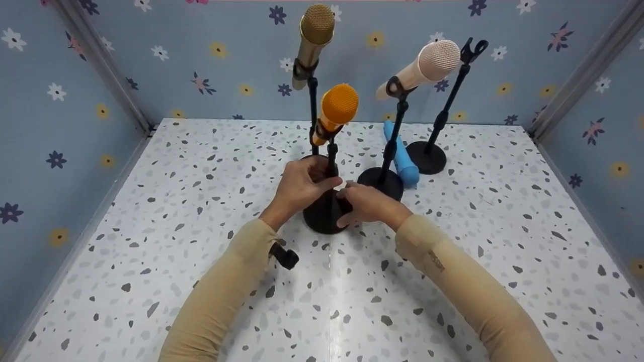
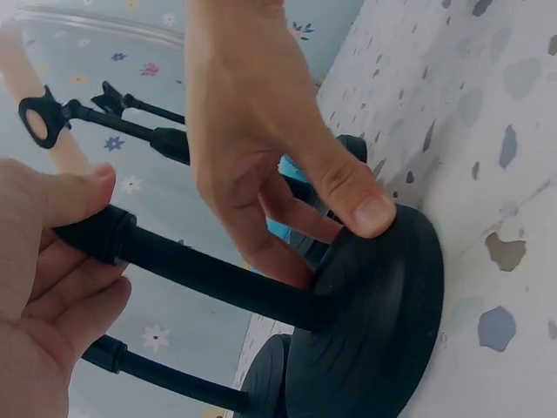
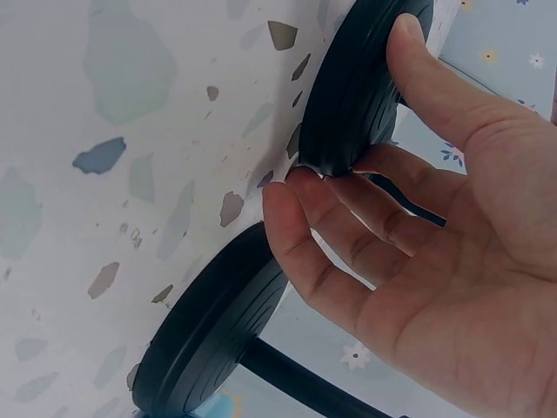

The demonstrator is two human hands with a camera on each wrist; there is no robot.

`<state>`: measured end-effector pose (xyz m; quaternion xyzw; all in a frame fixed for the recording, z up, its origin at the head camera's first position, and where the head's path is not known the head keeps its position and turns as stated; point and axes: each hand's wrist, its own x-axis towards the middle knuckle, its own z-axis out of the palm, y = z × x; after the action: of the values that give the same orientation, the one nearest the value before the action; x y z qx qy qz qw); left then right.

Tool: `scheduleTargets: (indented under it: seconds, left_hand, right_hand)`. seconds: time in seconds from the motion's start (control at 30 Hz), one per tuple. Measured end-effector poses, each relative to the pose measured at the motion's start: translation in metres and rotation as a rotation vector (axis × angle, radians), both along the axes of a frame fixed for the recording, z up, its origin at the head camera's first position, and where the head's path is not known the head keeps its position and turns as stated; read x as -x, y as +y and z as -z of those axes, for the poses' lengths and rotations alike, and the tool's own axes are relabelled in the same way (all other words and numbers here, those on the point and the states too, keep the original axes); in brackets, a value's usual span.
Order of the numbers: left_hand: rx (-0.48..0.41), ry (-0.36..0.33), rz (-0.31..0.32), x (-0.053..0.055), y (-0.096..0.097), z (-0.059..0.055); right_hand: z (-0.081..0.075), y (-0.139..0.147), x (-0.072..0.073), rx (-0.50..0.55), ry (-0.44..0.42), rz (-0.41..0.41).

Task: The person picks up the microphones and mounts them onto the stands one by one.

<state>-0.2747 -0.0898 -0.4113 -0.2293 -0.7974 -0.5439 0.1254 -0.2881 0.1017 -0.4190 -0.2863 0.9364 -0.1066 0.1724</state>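
Observation:
An orange microphone [image 1: 340, 104] sits tilted in the clip of a black microphone stand [image 1: 320, 219] with a round base. My left hand [image 1: 298, 187] grips this stand's pole at the thick collar [image 2: 94, 233], thumb on one side and fingers curled behind. At the base, my right hand [image 1: 371, 202] holds the edge, its thumb [image 3: 413, 39] on the upper face and its fingertips at the rim. Just behind stands a gold microphone [image 1: 317, 30] on a second stand, its base partly hidden by my left hand.
Right of my hands, a pale pink microphone [image 1: 435, 61] rests in another stand [image 1: 378, 181]. A blue microphone [image 1: 404, 160] lies on the speckled table [image 1: 201, 211] beside it. Farther right is a stand [image 1: 427, 158] with a bare clip. Flowered panels [image 1: 201, 55] enclose the back and sides.

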Motion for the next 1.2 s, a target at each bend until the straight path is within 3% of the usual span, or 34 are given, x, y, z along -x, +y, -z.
scheduleTargets:
  seconds: [0.17,0.3,0.47,0.7,0.93,1.2]
  left_hand:
    - [-0.018,-0.071,0.069,0.0044,-0.0042,-0.0011]
    - [-0.066,-0.103,0.081,0.005,-0.0056,0.0011]
    - [-0.068,-0.042,0.018,0.0003,-0.0044,0.002]
    - [0.019,0.044,-0.043,-0.0029,0.0019,0.0011]
    - [0.045,0.033,0.016,0.0011,-0.001,-0.0001]
    - [-0.009,-0.014,0.091,0.0066,-0.0066,0.0004]
  right_hand:
    - [-0.0002,-0.0009,0.0002,0.005,0.001,0.008]
    - [0.0007,-0.0007,0.0007,0.008,0.001,0.013]
    - [0.0017,0.0002,0.0016,0.01,0.015,-0.008]
    - [0.0001,0.0025,0.0026,0.002,0.006,0.0]
    - [0.002,0.003,0.0037,0.016,0.033,-0.051]
    - [0.0012,0.0,0.0041,0.005,0.013,-0.02]
